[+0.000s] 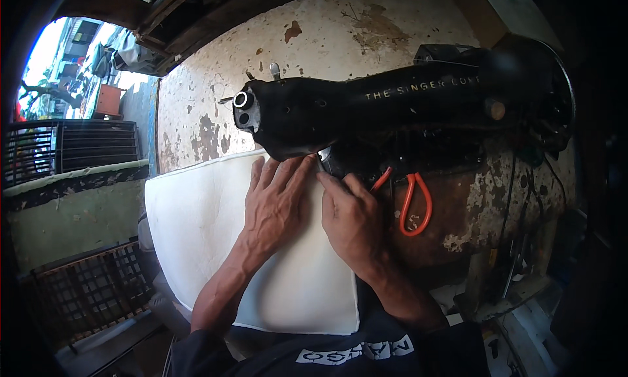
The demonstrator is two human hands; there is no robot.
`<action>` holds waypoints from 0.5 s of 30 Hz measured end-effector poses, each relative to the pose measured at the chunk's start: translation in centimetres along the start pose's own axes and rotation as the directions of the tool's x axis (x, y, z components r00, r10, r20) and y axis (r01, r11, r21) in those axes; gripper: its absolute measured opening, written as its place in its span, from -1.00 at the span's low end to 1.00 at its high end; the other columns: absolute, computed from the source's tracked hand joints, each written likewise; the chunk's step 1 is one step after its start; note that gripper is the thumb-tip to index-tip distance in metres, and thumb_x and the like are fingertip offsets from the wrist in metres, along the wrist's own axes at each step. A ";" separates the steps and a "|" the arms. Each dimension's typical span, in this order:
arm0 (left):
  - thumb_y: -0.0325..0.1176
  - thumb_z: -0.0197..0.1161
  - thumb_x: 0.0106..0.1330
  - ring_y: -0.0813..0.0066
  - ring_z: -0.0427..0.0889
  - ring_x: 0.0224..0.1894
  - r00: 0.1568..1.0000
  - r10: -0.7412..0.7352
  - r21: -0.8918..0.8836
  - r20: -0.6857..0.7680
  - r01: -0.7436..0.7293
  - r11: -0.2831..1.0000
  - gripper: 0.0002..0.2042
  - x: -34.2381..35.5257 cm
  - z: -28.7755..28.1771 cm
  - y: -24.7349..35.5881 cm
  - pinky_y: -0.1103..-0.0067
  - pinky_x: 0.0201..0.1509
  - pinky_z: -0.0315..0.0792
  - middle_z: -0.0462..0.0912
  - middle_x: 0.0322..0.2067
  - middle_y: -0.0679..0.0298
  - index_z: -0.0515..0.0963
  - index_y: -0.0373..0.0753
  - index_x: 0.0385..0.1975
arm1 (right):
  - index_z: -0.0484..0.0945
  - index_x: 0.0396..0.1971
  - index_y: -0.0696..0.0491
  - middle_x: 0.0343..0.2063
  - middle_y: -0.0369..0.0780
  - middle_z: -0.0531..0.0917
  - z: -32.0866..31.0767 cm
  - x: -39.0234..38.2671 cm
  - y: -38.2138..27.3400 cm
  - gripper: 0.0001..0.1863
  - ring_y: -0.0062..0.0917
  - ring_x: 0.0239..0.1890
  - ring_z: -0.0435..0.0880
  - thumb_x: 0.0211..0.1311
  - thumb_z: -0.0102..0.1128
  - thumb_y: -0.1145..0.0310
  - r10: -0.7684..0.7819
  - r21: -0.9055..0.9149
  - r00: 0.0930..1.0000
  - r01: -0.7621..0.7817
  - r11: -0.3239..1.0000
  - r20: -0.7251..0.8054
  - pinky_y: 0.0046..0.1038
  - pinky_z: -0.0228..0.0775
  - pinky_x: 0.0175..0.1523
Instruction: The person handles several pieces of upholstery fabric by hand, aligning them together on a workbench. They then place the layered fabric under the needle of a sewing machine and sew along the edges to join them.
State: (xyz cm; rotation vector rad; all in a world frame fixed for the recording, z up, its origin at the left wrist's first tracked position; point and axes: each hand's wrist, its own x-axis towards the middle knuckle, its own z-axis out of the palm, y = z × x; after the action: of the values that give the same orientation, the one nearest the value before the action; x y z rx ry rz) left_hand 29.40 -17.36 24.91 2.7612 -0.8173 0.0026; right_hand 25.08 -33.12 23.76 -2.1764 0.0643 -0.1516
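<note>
A white piece of fabric or leatherette with a raised, piped edge [190, 226] lies over the table's front and down toward my lap. Its far edge runs in under the head of a black sewing machine [418, 99]. My left hand [275, 203] lies flat on the white piece, fingers stretched toward the needle area. At the piece's right edge is my right hand [353, 216], its index finger pointing in beside the needle area and the other fingers curled, pinching the edge. The machine's head hides the needle and my left fingertips.
An orange-red looped handle [428, 210] of a tool lies right of my right hand. The worn, peeling tabletop [203, 108] spreads behind the machine. A slatted dark metal grille [98, 138] and a woven rack [91, 288] stand at the left. Wooden framing [517, 292] is at the lower right.
</note>
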 end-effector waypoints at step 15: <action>-0.42 0.20 0.11 0.04 0.21 0.48 0.991 -0.107 -0.032 0.075 0.110 0.993 -0.23 -0.6 0.7 0.1 0.02 0.59 -0.07 0.31 0.41 0.04 0.28 -0.08 0.46 | 0.64 0.04 0.18 -0.22 -0.24 0.78 -0.3 18.4 1.0 -0.70 -0.61 -0.29 0.78 0.43 0.23 0.35 -0.243 0.812 0.777 -0.529 0.246 0.580 -0.52 0.71 -0.18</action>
State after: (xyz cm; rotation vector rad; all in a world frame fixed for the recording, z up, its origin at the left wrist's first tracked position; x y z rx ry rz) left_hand 28.84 -17.30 24.18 2.7817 -0.6769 -0.1332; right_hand 43.28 -35.87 24.66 -0.7833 -0.1620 0.5562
